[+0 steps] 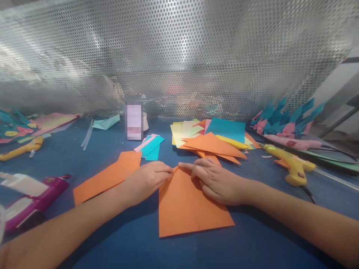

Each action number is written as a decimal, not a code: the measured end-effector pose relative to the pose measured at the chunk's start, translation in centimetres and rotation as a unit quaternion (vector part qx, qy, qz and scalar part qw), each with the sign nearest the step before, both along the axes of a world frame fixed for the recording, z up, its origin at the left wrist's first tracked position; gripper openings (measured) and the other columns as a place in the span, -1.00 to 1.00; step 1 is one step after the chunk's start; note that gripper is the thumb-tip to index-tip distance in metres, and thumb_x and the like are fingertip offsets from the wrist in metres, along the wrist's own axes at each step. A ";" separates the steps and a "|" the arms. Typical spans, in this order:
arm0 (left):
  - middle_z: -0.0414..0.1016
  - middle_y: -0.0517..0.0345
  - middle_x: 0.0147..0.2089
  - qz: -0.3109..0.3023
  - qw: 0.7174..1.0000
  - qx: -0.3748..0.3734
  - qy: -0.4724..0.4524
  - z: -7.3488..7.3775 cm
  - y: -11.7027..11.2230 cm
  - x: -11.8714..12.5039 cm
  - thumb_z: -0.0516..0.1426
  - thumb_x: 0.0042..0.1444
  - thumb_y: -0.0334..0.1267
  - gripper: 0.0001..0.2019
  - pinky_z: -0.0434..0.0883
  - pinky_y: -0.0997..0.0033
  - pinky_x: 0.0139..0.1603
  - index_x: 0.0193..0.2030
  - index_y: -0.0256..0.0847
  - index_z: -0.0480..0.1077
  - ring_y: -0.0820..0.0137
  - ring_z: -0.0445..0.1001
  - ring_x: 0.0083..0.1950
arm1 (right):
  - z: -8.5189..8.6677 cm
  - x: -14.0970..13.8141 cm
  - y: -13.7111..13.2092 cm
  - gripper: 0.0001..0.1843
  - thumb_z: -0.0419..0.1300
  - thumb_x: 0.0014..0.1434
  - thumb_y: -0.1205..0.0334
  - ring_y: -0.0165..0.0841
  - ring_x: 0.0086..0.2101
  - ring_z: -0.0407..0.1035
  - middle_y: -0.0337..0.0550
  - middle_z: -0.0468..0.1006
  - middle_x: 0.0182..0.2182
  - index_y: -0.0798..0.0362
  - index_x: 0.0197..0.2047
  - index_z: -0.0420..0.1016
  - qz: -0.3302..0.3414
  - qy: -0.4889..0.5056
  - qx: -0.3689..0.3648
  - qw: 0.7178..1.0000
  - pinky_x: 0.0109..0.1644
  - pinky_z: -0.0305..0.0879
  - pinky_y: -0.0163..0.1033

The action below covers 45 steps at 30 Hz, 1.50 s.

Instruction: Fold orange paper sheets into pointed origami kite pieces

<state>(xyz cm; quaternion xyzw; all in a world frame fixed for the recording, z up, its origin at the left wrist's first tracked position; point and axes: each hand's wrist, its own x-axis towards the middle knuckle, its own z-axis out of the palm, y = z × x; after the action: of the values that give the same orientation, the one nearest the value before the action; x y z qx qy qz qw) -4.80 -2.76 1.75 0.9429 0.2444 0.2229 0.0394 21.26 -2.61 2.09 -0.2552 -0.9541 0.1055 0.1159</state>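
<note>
Pointed orange paper sheet [192, 211] at six o'clock: left hand [148, 180] pinches its eleven-o'clock edge, right hand [214, 182], index outstretched, presses twelve!

Your orange sheet [193, 209] is matt paper, the screen [179, 56] along the far edge of the tabletop [126, 239] shiny metal, the yellow glue gun [294, 166] toward the right edge plastic.

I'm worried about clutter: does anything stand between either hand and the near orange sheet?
Nothing visible does: the left hand and right hand both touch the orange sheet near its far end. The orange pile lies beyond it.
</note>
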 end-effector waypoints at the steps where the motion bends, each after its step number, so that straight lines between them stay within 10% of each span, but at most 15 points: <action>1: 0.54 -0.02 -0.09 0.001 1.000 0.001 0.007 0.0 0.0 0.0 -0.03 0.26 -0.45 -0.77 0.45 0.33 -0.10 -0.18 -0.30 0.45 0.34 0.48 -0.12 | 0.0 0.0 0.0 -0.47 -0.07 0.10 0.48 -0.16 -0.01 0.16 0.08 0.39 0.02 0.14 0.16 0.22 0.001 0.000 0.001 1.000 0.05 0.21 0.05; 45: 0.41 0.02 0.01 0.037 0.992 -0.084 0.082 -0.1 0.5 -0.1 -0.11 0.24 -0.52 -0.74 0.40 0.32 -0.02 -0.12 -0.23 0.35 0.32 0.34 0.07 | 0.3 -0.3 0.2 -0.34 -0.07 0.05 0.48 -0.12 -0.06 0.18 0.14 0.42 -0.10 0.21 0.27 0.10 0.015 -0.019 0.026 0.999 -0.01 0.22 0.07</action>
<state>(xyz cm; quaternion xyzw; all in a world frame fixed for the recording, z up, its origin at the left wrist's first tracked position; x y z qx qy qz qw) -4.94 -2.31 1.60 0.9417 0.2990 0.1251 0.0902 20.97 -2.39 2.35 -0.2399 -0.9622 0.0775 0.1027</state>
